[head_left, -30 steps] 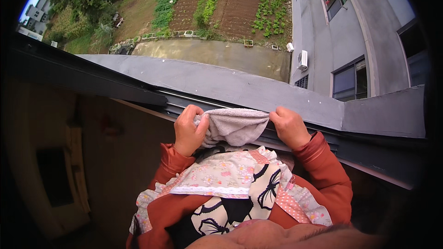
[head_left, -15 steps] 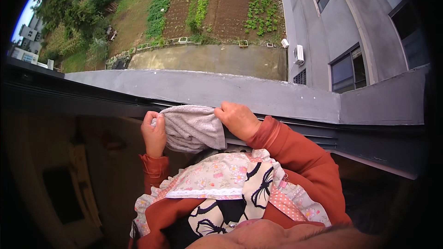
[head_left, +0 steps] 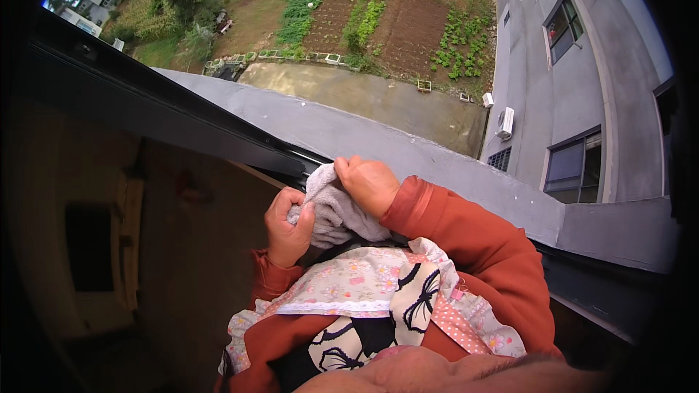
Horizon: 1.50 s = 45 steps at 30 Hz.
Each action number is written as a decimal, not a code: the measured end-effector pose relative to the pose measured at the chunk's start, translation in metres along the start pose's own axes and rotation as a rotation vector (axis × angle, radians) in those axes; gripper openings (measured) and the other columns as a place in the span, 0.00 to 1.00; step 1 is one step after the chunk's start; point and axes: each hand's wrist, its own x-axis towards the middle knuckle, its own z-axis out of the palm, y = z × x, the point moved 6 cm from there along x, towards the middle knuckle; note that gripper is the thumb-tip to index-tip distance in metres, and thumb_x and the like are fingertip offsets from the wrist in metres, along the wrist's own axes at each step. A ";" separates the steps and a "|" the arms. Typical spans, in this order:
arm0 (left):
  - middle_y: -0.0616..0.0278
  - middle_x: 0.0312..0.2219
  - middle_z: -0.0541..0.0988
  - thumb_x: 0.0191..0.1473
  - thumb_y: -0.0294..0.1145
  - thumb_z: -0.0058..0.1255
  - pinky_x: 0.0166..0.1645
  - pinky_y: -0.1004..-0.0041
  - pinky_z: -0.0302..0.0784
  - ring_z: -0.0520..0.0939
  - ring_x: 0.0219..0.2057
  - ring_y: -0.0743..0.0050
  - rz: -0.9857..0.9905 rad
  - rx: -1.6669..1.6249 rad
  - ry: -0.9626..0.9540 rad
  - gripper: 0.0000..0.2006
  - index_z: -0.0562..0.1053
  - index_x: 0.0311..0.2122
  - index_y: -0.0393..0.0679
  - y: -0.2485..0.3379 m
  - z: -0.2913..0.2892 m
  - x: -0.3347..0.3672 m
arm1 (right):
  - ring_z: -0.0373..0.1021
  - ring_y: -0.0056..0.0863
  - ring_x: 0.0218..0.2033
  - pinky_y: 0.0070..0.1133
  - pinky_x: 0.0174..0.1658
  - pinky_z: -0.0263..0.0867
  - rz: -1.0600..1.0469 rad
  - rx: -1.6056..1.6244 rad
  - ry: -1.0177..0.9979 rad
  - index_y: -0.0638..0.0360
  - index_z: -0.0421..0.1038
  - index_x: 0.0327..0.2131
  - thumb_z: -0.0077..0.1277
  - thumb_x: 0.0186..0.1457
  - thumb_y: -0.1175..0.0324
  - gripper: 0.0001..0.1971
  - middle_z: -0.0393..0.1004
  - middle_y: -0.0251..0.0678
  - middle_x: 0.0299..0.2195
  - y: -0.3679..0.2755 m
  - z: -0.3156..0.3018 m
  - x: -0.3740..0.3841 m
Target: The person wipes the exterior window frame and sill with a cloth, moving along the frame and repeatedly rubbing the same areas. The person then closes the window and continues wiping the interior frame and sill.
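A light grey terry towel (head_left: 341, 215) hangs bunched in folds between my two hands, just inside the window frame. My left hand (head_left: 288, 227) is closed on its left side, thumb pointing up. My right hand (head_left: 369, 183) pinches its upper edge close to the dark window track (head_left: 295, 154). A narrow strip of the towel is drawn up between both hands. The lower folds rest near the floral apron (head_left: 342, 284) on my front, and part of the towel lies hidden behind my right hand.
Beyond the track runs a grey outer ledge (head_left: 349, 127), with a long drop to a concrete yard (head_left: 364, 94) and vegetable plots. A grey building wall (head_left: 535, 94) with windows rises at the right. A dim room with a wooden-edged piece (head_left: 129, 240) lies at the left.
My view has turned, so the window frame now slants down to the right. My hands have come closer together, and the towel has gone from spread out to bunched.
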 end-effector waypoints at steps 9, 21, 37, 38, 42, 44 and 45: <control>0.62 0.25 0.70 0.50 0.21 0.51 0.35 0.75 0.68 0.70 0.27 0.73 0.028 0.049 0.032 0.05 0.67 0.29 0.38 0.003 0.012 0.002 | 0.73 0.49 0.25 0.36 0.25 0.71 -0.086 0.192 0.011 0.64 0.63 0.34 0.46 0.51 0.75 0.07 0.71 0.50 0.27 -0.012 0.019 0.037; 0.59 0.25 0.70 0.49 0.21 0.53 0.36 0.72 0.69 0.71 0.27 0.67 -0.026 0.082 0.104 0.06 0.67 0.30 0.38 -0.018 0.020 -0.018 | 0.72 0.52 0.30 0.38 0.31 0.69 -0.156 0.291 0.016 0.64 0.61 0.32 0.44 0.51 0.75 0.05 0.73 0.50 0.27 -0.014 0.027 0.069; 0.62 0.24 0.73 0.55 0.28 0.52 0.37 0.73 0.71 0.72 0.28 0.76 -0.232 -0.027 0.177 0.05 0.70 0.31 0.38 -0.075 0.037 -0.049 | 0.73 0.45 0.32 0.36 0.34 0.69 -0.414 0.321 0.063 0.55 0.73 0.33 0.47 0.51 0.70 0.07 0.71 0.42 0.27 -0.013 0.024 0.070; 0.60 0.24 0.73 0.54 0.28 0.53 0.36 0.71 0.71 0.74 0.27 0.72 -0.180 0.004 0.180 0.06 0.70 0.31 0.38 -0.071 0.038 -0.049 | 0.73 0.45 0.32 0.37 0.34 0.68 -0.456 0.282 0.046 0.55 0.73 0.33 0.47 0.51 0.69 0.06 0.70 0.42 0.28 -0.015 0.027 0.071; 0.62 0.25 0.72 0.53 0.28 0.53 0.36 0.74 0.70 0.71 0.28 0.76 -0.155 0.047 0.182 0.06 0.69 0.31 0.38 -0.063 0.046 -0.051 | 0.72 0.44 0.30 0.36 0.32 0.68 -0.465 0.166 0.043 0.57 0.71 0.30 0.47 0.50 0.68 0.05 0.70 0.42 0.29 -0.016 0.039 0.072; 0.58 0.26 0.73 0.51 0.26 0.56 0.35 0.70 0.71 0.74 0.28 0.65 -0.077 0.161 0.258 0.06 0.70 0.30 0.38 -0.053 0.046 -0.053 | 0.73 0.43 0.29 0.35 0.30 0.69 -0.451 0.154 0.101 0.57 0.72 0.29 0.48 0.49 0.69 0.05 0.70 0.41 0.28 -0.018 0.045 0.073; 0.56 0.26 0.73 0.49 0.25 0.57 0.35 0.67 0.72 0.76 0.28 0.59 -0.037 0.217 0.296 0.07 0.70 0.30 0.38 -0.044 0.047 -0.054 | 0.74 0.42 0.28 0.35 0.29 0.70 -0.443 0.147 0.130 0.57 0.72 0.28 0.48 0.49 0.69 0.05 0.71 0.41 0.28 -0.020 0.045 0.071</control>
